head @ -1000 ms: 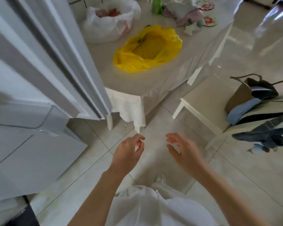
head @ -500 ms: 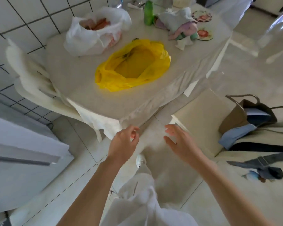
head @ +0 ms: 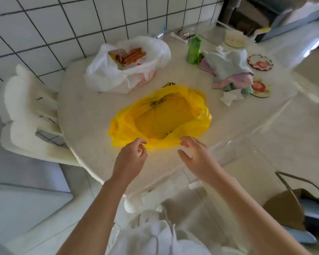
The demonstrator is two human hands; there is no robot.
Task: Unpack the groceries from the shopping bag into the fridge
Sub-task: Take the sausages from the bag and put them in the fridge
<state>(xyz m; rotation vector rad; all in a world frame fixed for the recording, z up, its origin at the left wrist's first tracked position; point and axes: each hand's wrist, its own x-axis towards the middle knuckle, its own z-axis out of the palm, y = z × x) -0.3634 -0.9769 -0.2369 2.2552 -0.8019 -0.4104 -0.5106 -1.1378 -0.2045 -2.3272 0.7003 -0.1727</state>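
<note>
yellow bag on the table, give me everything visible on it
The yellow bag is thin, crinkly plastic with some dark print, lying slumped and wide open on the white table. Its mouth faces up and its walls are folded outward into a rim. Only yellow shows inside; contents cannot be told. It lies near the table's front edge, apart from the white bag behind it. The left hand and right hand are at its near rim; contact is unclear.

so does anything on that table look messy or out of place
Nothing is spilled or broken. The yellow bag lies slumped open and looks empty, and a heap of crumpled cloths sits beside the green bottle. The white bag holds food.
</note>
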